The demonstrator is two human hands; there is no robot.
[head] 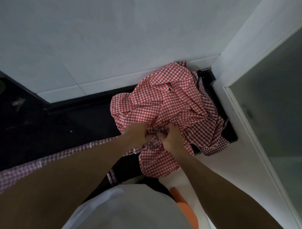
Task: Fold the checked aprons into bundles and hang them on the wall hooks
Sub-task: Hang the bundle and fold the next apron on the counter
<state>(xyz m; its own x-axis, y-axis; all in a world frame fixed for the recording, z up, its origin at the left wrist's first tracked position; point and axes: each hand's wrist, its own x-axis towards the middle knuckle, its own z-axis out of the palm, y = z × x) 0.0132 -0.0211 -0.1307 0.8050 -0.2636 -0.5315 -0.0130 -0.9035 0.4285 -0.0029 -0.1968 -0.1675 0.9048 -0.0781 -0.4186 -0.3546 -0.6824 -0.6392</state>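
A crumpled heap of red-and-white checked aprons [165, 103] lies on the dark counter [73, 123] in the corner by the white wall. My left hand [139, 133] and my right hand [170, 137] meet at the near edge of the heap, both closed on bunched checked cloth. A darker checked strap [53, 159] runs from my hands toward the left, under my left forearm. Part of the cloth hangs over the counter's front edge. No wall hooks are in view.
A white tiled wall [90, 38] rises behind the counter. A white door frame with a frosted glass panel [278, 116] stands close on the right. An orange object [184, 205] shows below near my white shirt.
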